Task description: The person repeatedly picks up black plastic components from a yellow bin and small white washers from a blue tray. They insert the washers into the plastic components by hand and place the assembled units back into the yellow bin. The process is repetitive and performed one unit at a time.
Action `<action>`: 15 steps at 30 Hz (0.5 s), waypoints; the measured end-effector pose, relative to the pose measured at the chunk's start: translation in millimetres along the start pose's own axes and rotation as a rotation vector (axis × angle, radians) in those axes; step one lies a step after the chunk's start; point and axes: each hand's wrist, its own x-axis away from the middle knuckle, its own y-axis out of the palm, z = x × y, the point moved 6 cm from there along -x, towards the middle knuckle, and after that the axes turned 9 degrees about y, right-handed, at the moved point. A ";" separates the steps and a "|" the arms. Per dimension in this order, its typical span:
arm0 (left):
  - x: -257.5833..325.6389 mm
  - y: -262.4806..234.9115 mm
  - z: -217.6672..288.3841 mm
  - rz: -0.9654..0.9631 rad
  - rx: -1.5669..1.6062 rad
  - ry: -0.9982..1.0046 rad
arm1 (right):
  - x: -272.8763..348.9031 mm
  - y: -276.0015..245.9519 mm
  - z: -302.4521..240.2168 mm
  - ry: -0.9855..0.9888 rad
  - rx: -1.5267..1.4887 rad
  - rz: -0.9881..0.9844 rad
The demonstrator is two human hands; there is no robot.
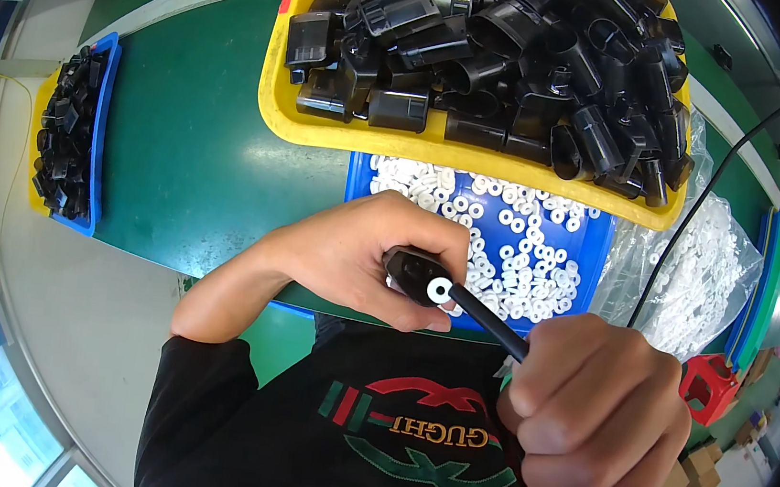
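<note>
My left hand (pixel 364 258) is closed around a black plastic part (pixel 413 272), much of it hidden by my fingers. A small white ring (pixel 440 291) sits at the end of that part facing my right hand. My right hand (pixel 596 416) is wrapped in a fist round a thin black rod-shaped tool (pixel 489 322); its handle is hidden in the fist. The tool's tip meets the white ring. Just beyond my hands lies a blue tray (pixel 594 267) with many loose white rings.
A yellow bin (pixel 373 141) heaped with black plastic parts overhangs the blue tray. At right are a clear bag (pixel 683 287) of white pieces, a black cable (pixel 703 197) and a red stool (pixel 710 388). Stacked bins (pixel 98 143) stand far left on the green table (pixel 185 143).
</note>
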 end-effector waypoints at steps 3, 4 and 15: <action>-3.4 2.1 2.2 0.013 0.018 0.036 | 2.5 -3.4 -4.3 -0.058 -0.029 0.038; -3.4 2.7 1.7 0.017 0.025 0.031 | 2.6 -3.6 -2.8 -0.053 -0.011 0.051; -2.8 7.1 -1.9 -0.020 0.182 0.042 | 5.9 2.6 -6.2 -0.098 0.048 0.070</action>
